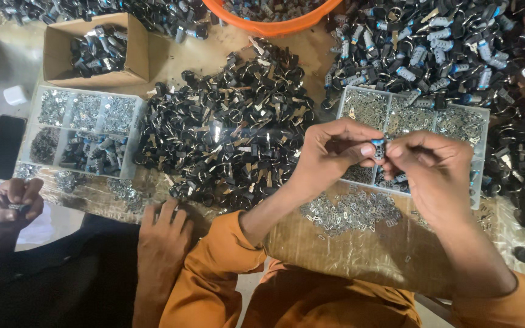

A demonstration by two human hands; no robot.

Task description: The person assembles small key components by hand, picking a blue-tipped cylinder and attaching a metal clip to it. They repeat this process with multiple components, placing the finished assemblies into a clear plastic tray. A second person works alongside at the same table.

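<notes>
I am working over the counter [359, 255], where a big heap of black keyed parts [226, 127] is lying mid-counter and a clear compartment tray [478, 121] is sitting toward the right edge. Above that tray my left hand [326, 155] and right hand [435, 164] are both pinching one small blue-and-silver lock piece [378, 147], fingertips closed tight. I judge I am fitting it together; seating it next calls for fine, steady pressure.

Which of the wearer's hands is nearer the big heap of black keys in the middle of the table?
Left. The left hand hovers right at the heap of black keys, by its right edge. The right hand is farther right, over the clear compartment tray. Both pinch a small lock cylinder.
</notes>
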